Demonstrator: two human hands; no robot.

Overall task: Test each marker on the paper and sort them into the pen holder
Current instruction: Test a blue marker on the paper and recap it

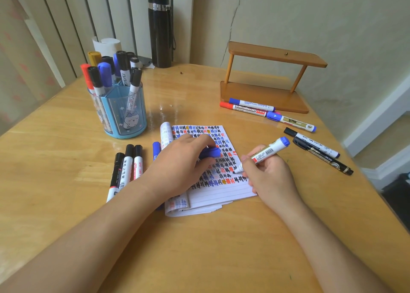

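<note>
Pen holder: the pen holder (124, 115) stands far left on the table, already crowded with capped markers in several compartments.
Near-left pile: three markers (126, 170) lie side by side, just left of my left forearm.
Left hand: my left hand (177, 166) lies on the paper, palm down, with its fingers curled round the blue cap (210, 153).
Paper: the paper (221, 190) is a lined pad in the middle of the table, its upper rows packed with black, blue, red and yellow test marks and the near lines bare.
Marker under test: the blue marker (268, 151) slants up to the right, its tip touching the paper at the right end of the marked rows.
Right hand: my right hand (270, 177) pinches the marker low on the barrel in a writing grip.
Doing it well: I judge a short, light stroke on a bare patch is enough, pad pinned under my left palm so it cannot slide, and then the cap pressed fully home.
Right side: five more markers (310, 148) lie far right, three against the foot of the wooden rack (266, 86).
</note>
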